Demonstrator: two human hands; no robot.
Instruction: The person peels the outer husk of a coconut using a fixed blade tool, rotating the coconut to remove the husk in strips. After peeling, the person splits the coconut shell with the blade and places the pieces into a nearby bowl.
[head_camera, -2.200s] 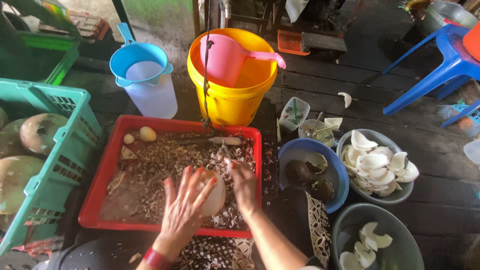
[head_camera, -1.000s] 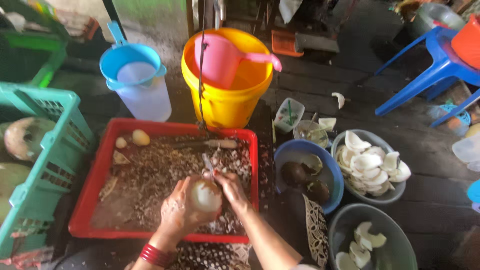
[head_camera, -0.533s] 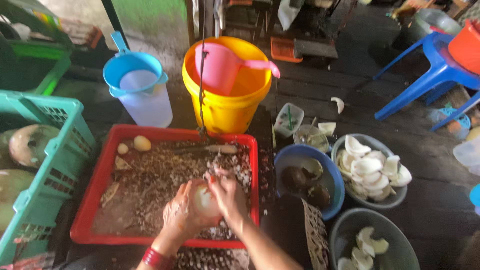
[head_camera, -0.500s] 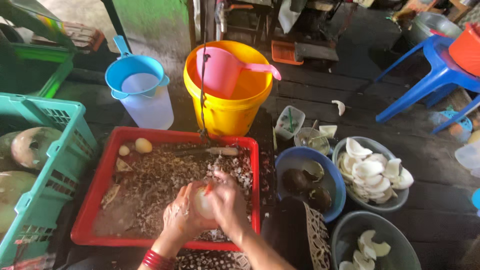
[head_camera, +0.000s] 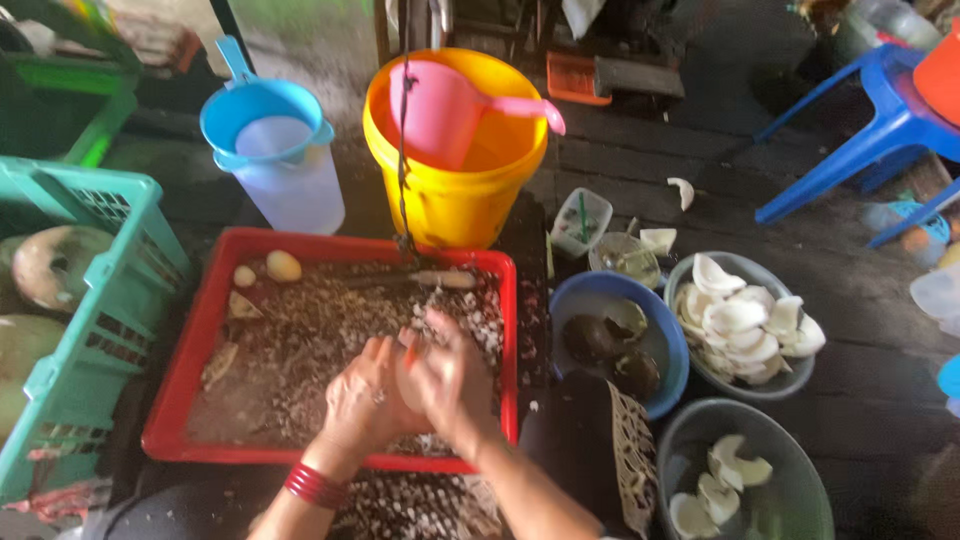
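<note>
The green crate (head_camera: 95, 300) at my left carries whole coconuts. I work over the red tray (head_camera: 200, 340) so that the brown shavings drop into it. The yellow bucket (head_camera: 455, 190) beyond holds a pink scoop (head_camera: 445, 110); beside it stands a blue-lidded jug (head_camera: 280, 160). Grey bowls (head_camera: 745, 330) at my right hold white coconut pieces, the blue bowl (head_camera: 610, 335) dark scraps. My left hand (head_camera: 365, 400) and right hand (head_camera: 450, 380) close together around something over the tray; it is hidden between them.

Yellow bucket (head_camera: 455, 190) — pink scoop (head_camera: 435, 110) inside
</note>
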